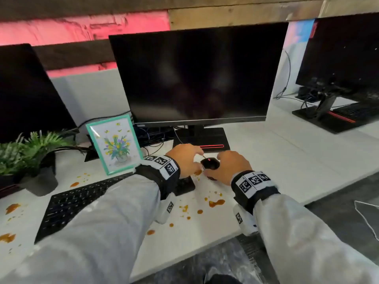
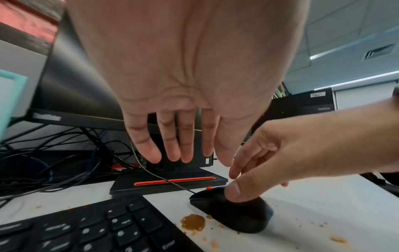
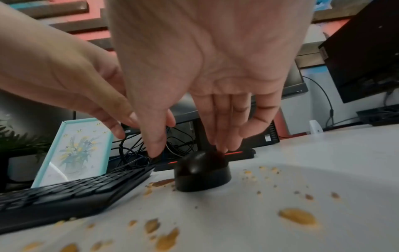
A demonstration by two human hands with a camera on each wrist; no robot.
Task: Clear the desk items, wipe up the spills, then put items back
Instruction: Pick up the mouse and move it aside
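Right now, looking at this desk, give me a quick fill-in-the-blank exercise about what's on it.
1. The right hand touches the black ____.
2. The picture frame stands behind the ____.
3. The spills on the desk are ____ in colour.
4. The monitor screen is switched ____.

Missing words: mouse; keyboard; brown; off

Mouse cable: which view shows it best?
Left wrist: the mouse cable runs visibly from the mouse back past the monitor base. Head view shows only a short stub. In the right wrist view I cannot pick it out.
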